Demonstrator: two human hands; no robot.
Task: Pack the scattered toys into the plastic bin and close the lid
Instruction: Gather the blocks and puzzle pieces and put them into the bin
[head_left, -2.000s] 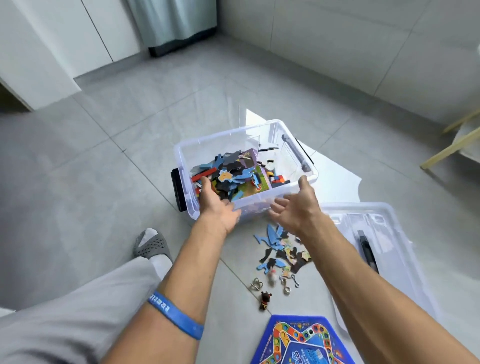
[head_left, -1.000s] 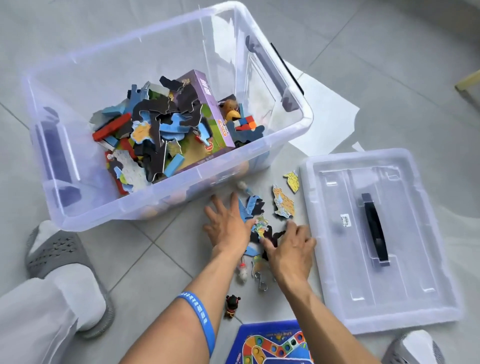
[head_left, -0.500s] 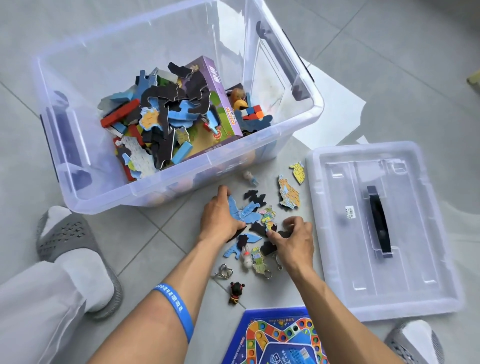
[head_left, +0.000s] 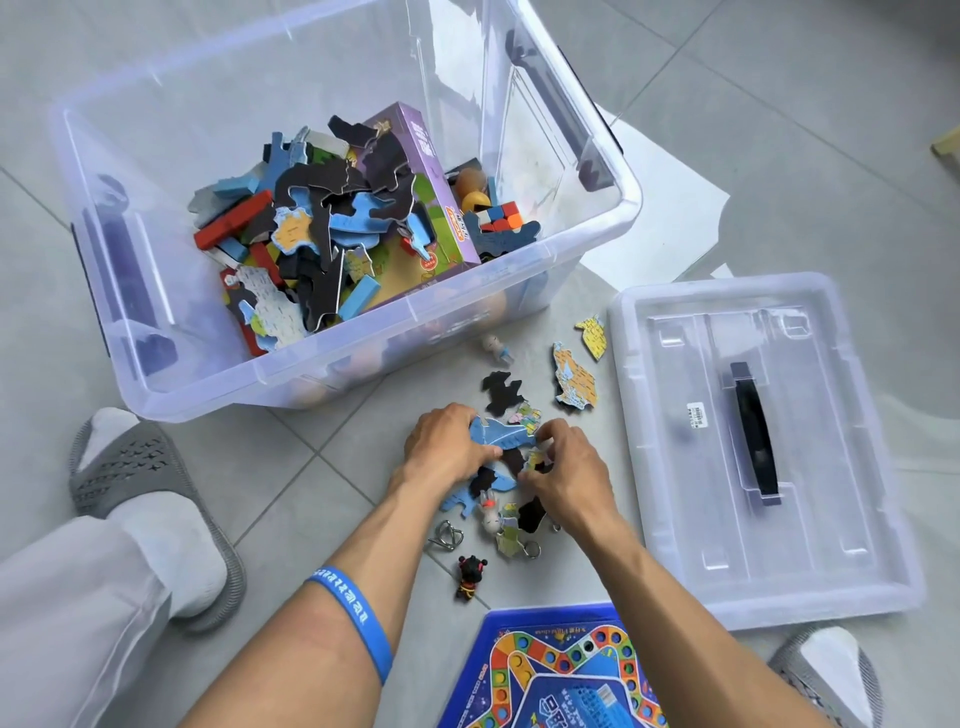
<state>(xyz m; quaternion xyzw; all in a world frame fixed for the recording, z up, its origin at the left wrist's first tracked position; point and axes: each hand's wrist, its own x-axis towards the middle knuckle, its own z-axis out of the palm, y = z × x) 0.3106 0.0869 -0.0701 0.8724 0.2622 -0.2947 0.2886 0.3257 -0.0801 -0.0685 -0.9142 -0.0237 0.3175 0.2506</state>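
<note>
Grey floor tiles carry the mess beside the bin (head_left: 597, 244). Gathering is the step in hand: left hand (head_left: 447, 449) and right hand (head_left: 566, 470) curl onto the puzzle pieces (head_left: 501, 435) just below the bin, pinching a blue one between them. Next comes a lift into the bin (lid (head_left: 753, 441) waits to its right).

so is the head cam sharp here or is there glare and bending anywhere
Head view: mostly sharp on the hands, left hand and right hand gripping puzzle pieces; pale reflections streak the clear bin walls and the lid; wide-angle bending bows the bin's rim; soft daylight, faint shadows on the floor tiles.
</note>
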